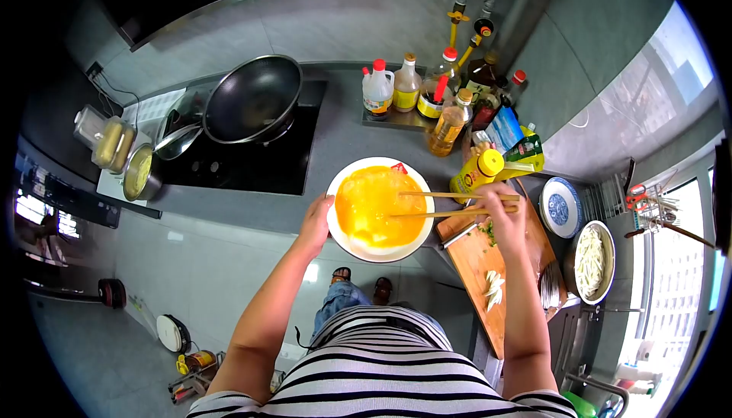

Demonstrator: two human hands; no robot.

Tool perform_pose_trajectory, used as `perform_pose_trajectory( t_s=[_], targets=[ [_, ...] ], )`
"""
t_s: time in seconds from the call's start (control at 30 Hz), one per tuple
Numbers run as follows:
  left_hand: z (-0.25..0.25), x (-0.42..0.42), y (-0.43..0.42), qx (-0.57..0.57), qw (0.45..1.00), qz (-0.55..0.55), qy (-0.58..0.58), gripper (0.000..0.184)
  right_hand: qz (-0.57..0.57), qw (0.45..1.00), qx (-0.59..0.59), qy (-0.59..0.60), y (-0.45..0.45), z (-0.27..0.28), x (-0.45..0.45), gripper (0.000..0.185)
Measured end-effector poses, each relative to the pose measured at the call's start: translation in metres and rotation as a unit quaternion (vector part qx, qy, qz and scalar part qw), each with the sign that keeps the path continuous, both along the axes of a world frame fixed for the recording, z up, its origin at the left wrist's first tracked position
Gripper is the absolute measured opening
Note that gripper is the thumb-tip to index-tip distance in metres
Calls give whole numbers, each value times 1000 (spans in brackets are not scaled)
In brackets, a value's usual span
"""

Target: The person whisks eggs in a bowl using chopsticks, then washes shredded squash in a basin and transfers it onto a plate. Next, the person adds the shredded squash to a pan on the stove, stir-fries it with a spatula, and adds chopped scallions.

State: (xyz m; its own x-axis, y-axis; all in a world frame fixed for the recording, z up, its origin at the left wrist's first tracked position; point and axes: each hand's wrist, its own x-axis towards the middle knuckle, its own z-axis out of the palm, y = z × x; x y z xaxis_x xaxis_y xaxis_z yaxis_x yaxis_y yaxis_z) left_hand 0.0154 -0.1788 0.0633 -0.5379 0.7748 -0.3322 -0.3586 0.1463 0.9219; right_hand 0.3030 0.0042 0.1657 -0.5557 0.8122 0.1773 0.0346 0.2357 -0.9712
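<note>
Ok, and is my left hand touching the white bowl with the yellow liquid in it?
Touching. The head view shows the left hand at the side of the white bowl, its thumb against the rim with no gap.

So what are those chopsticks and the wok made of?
The chopsticks look like wood or bamboo, plain and matte, judging by their tan colour. The wok seems to be metal, dark and perhaps coated, with a soft sheen and a brighter rim.

A kitchen: a black wok [254,99] is sitting on a dark glass cooktop [267,166], sauce bottles (several with red caps) [379,92] lining the counter [339,124].
</note>
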Motion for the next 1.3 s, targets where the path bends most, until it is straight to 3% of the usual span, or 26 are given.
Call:
perform_pose_trajectory(
  t_s=[0.07,0.1,0.17,0.27,0.4,0.53,0.63,0.73,0.83,0.97,1.13,1.23,1.3],
  targets=[
    [-10,2,0,5,1000,-5,-16,38,58,998,17,-3,1,-12,-10,20],
    [-11,7,0,7,1000,-2,-20,37,110,992,-60,-21,0,-8,-16,19],
    [-12,15,1,16,1000,6,-18,36,58,984,-170,-4,-2,-18,-24,19],
    [-3,20,-2,32,999,23,-12,37,31,988,-152,-21,9,-1,-5,19],
    [8,16,-5,34,999,27,-16,38,35,995,-92,-33,26,13,13,15],
    [11,15,-6,30,1000,4,-1,39,129,991,-40,-15,2,29,-25,12],
    [21,22,-8,19,1000,-8,15,39,203,960,194,-6,-8,15,-49,14],
    [14,23,-7,19,1000,5,-5,38,200,977,4,-74,-22,24,-40,19],
    [23,27,-9,14,1000,27,-4,39,148,981,-122,-32,-12,22,-15,24],
    [31,26,-15,18,999,32,30,41,34,998,-49,-20,13,-11,11,28],
    [29,19,-19,32,999,3,27,42,61,939,-322,106,-20,-50,13,28],
    [30,18,-17,25,999,8,48,42,-10,973,-212,85,-20,-54,1,30],
    [39,22,-15,10,998,8,53,41,61,964,-248,78,-23,-48,1,31]
  ],
)
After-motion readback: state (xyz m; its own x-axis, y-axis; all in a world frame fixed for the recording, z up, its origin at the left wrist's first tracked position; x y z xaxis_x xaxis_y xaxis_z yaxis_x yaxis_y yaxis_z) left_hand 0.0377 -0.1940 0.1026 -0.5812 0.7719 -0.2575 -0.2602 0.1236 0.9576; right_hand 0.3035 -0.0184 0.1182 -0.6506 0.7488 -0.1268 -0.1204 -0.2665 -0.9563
